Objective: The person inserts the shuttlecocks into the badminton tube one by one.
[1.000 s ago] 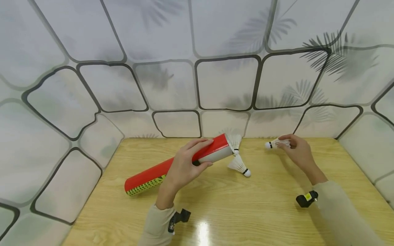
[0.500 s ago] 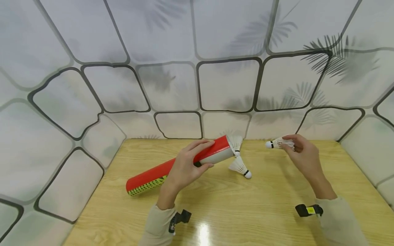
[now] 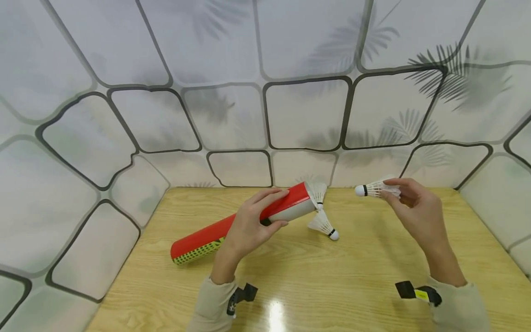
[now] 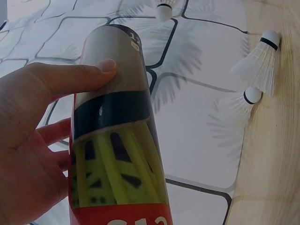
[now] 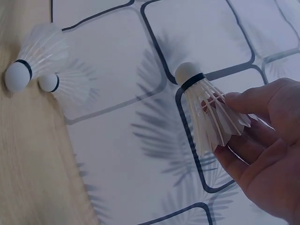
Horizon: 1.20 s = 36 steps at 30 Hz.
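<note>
My left hand (image 3: pixel 247 226) grips a red shuttlecock tube (image 3: pixel 293 198) near its right end, thumb on the near side. The tube slants, its right end raised and its left end low near the tabletop. In the left wrist view the thumb (image 4: pixel 84 77) presses on the tube's grey band. My right hand (image 3: pixel 423 216) pinches a white shuttlecock (image 3: pixel 369 189) by its feathers, cork pointing left, above the table. The right wrist view shows the thumb and fingers round the skirt of this shuttlecock (image 5: pixel 206 103).
Just beyond the tube's right end, two more shuttlecocks lie on the wooden table (image 3: pixel 298 276): a nearer one (image 3: pixel 323 226) and a farther one (image 3: pixel 319 194). A patterned backdrop (image 3: pixel 307 115) rises along the table's back and sides.
My right hand has lifted the shuttlecock a little and turned, its wrist swinging to the right. The left hand and the tube stay where they were.
</note>
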### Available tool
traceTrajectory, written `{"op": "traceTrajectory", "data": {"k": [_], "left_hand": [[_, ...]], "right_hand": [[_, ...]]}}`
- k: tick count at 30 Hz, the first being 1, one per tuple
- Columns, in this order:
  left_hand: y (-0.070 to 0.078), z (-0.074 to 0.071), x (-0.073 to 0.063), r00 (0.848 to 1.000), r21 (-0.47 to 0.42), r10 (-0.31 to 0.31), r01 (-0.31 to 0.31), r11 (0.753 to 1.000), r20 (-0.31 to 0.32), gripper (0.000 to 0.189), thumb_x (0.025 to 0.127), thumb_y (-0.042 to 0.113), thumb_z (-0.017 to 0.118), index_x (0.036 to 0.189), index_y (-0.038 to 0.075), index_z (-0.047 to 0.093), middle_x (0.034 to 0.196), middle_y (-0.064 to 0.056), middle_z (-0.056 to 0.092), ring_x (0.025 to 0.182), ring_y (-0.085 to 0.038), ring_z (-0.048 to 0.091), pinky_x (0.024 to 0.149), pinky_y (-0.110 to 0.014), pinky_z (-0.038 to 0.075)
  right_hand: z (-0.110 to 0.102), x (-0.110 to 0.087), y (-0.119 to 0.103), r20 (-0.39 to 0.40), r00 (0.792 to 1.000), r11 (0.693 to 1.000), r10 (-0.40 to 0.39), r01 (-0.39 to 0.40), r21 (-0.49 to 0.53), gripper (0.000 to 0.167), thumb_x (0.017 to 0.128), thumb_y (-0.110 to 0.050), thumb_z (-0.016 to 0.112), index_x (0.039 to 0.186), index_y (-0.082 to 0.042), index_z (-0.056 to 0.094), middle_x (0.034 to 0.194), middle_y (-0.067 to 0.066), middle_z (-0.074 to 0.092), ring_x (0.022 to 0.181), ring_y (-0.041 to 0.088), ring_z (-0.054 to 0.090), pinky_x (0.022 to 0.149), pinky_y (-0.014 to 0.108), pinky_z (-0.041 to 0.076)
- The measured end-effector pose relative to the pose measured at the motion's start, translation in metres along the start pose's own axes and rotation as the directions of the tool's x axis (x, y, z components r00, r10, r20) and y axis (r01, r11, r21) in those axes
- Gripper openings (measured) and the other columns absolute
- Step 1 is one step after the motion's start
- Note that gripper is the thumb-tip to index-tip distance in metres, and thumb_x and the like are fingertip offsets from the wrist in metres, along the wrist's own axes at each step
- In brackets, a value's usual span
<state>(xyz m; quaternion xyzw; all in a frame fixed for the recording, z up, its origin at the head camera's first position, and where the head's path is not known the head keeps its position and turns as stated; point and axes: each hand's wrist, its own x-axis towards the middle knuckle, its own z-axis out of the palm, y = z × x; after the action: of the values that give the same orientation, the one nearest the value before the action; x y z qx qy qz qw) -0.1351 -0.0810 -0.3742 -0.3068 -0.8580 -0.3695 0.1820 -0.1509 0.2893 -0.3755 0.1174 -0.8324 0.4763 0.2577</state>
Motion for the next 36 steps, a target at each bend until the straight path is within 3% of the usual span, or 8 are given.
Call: {"op": "traceTrajectory", "data": {"k": [5,12,26,36], "left_hand": [[0.001,-0.001,0.000,1.000,-0.009,-0.002,0.002,1.000,0.001,0.065,0.083,0.016,0.088,0.143,0.020,0.062,0.143,0.001,0.057,0.122,-0.021,0.061,0.096,-0.038,0.055],[0.004,0.000,0.000,1.000,-0.015,0.002,-0.002,1.000,0.007,0.066,0.084,0.017,0.088,0.144,0.020,0.061,0.143,0.001,0.056,0.122,-0.020,0.060,0.096,-0.038,0.054],[0.009,0.002,0.002,0.999,-0.022,0.035,-0.035,0.999,0.006,0.066,0.084,0.015,0.088,0.144,0.019,0.061,0.143,0.001,0.057,0.121,-0.018,0.059,0.096,-0.036,0.055],[0.011,0.004,0.003,0.999,-0.041,0.047,-0.047,0.998,0.016,0.065,0.084,0.016,0.087,0.144,0.018,0.061,0.143,0.001,0.056,0.120,-0.019,0.059,0.093,-0.036,0.056]], "right_hand": [[-0.003,-0.002,-0.014,0.008,1.000,1.000,-0.008,0.008,-0.008,0.026,0.093,0.001,0.073,0.118,-0.003,0.074,0.096,-0.015,0.072,0.079,-0.002,0.065,0.076,0.006,0.049],[-0.009,-0.010,-0.029,-0.050,0.999,1.000,0.001,-0.002,-0.010,0.024,0.090,0.000,0.077,0.114,-0.003,0.076,0.096,-0.017,0.071,0.087,-0.003,0.066,0.078,0.006,0.049],[0.009,-0.014,-0.042,-0.033,0.994,0.984,-0.104,0.108,0.144,0.028,0.088,0.015,0.070,0.114,0.004,0.073,0.102,-0.001,0.072,0.091,0.003,0.070,0.082,0.012,0.053],[0.011,-0.018,-0.050,-0.033,0.991,0.981,-0.130,0.134,0.143,0.028,0.089,0.014,0.071,0.115,0.003,0.073,0.104,0.003,0.072,0.092,0.005,0.070,0.084,0.013,0.053]]}}
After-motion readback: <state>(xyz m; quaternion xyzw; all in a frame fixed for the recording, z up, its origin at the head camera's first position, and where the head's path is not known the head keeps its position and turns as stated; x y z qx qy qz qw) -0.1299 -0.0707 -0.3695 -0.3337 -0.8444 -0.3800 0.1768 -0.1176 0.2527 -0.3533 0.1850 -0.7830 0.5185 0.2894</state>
